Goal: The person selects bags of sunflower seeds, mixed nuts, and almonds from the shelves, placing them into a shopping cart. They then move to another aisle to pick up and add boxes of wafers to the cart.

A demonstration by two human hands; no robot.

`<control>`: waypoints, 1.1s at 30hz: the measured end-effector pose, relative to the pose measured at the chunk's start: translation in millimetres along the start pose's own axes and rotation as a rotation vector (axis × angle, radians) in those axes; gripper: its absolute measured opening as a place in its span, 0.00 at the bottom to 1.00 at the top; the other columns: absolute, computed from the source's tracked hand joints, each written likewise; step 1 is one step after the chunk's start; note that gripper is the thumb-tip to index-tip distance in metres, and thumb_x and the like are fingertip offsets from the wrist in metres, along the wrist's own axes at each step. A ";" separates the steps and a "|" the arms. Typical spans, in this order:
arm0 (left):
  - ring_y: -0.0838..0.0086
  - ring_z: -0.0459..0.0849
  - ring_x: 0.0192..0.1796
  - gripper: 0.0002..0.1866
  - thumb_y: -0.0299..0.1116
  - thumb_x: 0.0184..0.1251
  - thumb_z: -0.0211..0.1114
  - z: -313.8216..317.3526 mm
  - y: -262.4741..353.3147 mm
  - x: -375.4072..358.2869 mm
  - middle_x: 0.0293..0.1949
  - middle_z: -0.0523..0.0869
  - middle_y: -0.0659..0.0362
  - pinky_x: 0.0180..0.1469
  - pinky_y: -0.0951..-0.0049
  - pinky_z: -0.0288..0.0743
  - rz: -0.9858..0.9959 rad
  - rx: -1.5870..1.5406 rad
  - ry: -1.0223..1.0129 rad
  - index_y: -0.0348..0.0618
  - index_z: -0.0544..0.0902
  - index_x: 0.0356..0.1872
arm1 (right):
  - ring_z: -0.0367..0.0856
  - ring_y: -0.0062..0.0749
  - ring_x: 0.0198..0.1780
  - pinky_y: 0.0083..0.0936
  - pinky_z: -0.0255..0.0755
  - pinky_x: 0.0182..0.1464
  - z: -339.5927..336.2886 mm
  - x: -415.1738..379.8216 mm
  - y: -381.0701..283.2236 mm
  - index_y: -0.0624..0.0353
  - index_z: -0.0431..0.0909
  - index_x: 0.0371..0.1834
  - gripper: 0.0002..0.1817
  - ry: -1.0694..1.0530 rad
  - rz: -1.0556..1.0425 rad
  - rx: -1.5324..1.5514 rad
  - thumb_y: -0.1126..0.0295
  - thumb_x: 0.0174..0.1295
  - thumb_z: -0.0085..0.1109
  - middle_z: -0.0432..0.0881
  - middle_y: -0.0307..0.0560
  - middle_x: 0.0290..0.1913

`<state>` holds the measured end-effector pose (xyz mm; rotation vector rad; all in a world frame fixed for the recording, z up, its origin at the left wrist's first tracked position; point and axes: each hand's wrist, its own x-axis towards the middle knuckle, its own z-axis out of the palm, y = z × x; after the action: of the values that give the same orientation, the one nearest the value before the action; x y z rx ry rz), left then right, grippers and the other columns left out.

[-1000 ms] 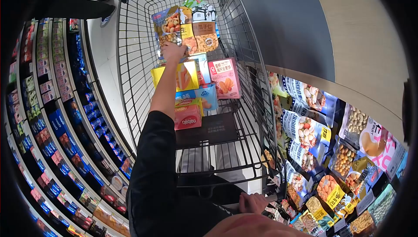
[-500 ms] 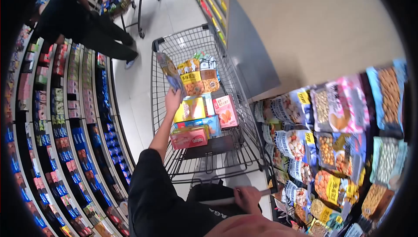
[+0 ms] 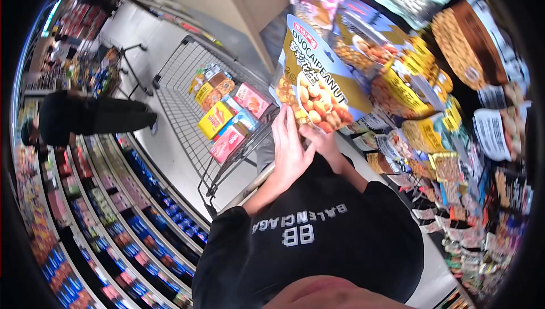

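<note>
A blue and gold bag of peanuts is held up in front of the snack rack, its printed face toward me. My left hand is at its lower left corner, with the fingers against the bag. Gripping the bottom edge is my right hand, its thumb on the front. To the left of my hands stands a wire shopping cart. In it lie a yellow box, a pink box, a red box and nut bags.
Hanging bags of nuts fill the rack at the right. Shelves of packaged goods curve along the left. A person in dark clothes is at the left, beyond my cart. Another cart stands farther up the aisle.
My left hand has brought the bag from above the cart over to the right. My right hand has left the cart handle and now holds the bag too. The view has turned toward the rack.
</note>
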<state>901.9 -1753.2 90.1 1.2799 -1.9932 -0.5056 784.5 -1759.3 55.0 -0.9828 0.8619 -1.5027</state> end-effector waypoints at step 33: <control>0.52 0.79 0.52 0.37 0.64 0.71 0.43 33.5 39.0 241.1 0.45 0.79 0.39 0.60 0.56 0.73 -0.408 -1.830 -0.547 0.32 0.77 0.46 | 0.78 0.26 0.45 0.24 0.69 0.51 -144.8 50.7 -20.9 0.66 0.76 0.50 0.19 0.464 0.073 -0.244 0.70 0.57 0.67 0.82 0.44 0.45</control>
<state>789.5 -1954.8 176.9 0.2350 -0.7078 -2.2668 639.9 -1805.0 23.7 -0.7717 1.4233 -1.6150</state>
